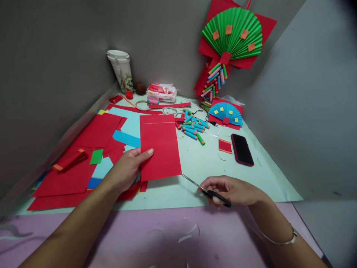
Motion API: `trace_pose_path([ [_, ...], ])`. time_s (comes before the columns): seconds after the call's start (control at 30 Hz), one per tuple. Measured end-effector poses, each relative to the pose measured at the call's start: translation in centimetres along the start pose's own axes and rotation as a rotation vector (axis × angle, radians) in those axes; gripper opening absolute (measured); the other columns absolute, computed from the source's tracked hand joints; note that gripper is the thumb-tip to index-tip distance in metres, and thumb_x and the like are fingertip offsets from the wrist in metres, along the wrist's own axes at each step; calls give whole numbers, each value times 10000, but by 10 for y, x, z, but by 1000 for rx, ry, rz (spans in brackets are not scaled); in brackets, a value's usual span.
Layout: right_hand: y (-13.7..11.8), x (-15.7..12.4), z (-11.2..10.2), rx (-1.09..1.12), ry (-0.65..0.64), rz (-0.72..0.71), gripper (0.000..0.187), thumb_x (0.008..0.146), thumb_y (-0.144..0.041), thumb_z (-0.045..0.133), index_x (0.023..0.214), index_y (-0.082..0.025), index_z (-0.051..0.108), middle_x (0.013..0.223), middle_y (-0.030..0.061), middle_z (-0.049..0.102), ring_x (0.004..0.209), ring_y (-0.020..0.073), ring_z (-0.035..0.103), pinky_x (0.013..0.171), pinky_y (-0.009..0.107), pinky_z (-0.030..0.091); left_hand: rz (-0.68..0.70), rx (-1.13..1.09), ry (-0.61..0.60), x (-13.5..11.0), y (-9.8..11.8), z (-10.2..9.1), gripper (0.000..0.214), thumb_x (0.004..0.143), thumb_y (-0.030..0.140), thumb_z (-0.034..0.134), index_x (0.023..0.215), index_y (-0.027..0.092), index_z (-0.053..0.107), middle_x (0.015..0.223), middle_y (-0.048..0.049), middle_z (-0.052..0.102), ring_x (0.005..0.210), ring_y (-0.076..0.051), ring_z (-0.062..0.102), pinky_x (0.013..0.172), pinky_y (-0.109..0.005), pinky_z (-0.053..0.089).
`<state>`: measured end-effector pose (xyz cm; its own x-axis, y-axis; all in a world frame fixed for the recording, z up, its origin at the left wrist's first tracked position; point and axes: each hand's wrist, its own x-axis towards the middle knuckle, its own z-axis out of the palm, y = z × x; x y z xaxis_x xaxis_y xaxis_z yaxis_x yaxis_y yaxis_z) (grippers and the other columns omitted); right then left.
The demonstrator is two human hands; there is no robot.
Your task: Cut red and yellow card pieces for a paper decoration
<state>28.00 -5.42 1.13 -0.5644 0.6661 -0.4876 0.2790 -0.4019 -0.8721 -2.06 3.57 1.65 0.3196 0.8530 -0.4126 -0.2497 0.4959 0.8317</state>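
My left hand pinches the left edge of a red paper sheet, thumb on top, and holds it up off the table. A crease line runs across the sheet near its far edge. My right hand grips a pair of scissors with black handles. Their metal tips reach the sheet's near right corner; whether the blades touch the paper, I cannot tell. Under and beside my left hand lie more red sheets, a blue strip and a green paper square.
Rolled paper tubes lie in a pile behind the sheet. A phone and a small red piece with orange edges are at the right. A blue paper fan, a tissue pack, a white cup and a green fan stand behind.
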Motion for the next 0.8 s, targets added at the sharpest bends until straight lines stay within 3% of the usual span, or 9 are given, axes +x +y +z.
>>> trace_pose_path([
  [0.8, -3, 8, 3, -30, 2, -7, 298, 862, -251, 653, 1154, -198, 629, 708, -32, 556, 615, 104, 528, 585, 228, 387, -22, 2, 0, -1, -1, 5, 129, 850, 181, 650, 948, 151, 728, 904, -104, 778, 761, -214, 745, 667, -271, 611],
])
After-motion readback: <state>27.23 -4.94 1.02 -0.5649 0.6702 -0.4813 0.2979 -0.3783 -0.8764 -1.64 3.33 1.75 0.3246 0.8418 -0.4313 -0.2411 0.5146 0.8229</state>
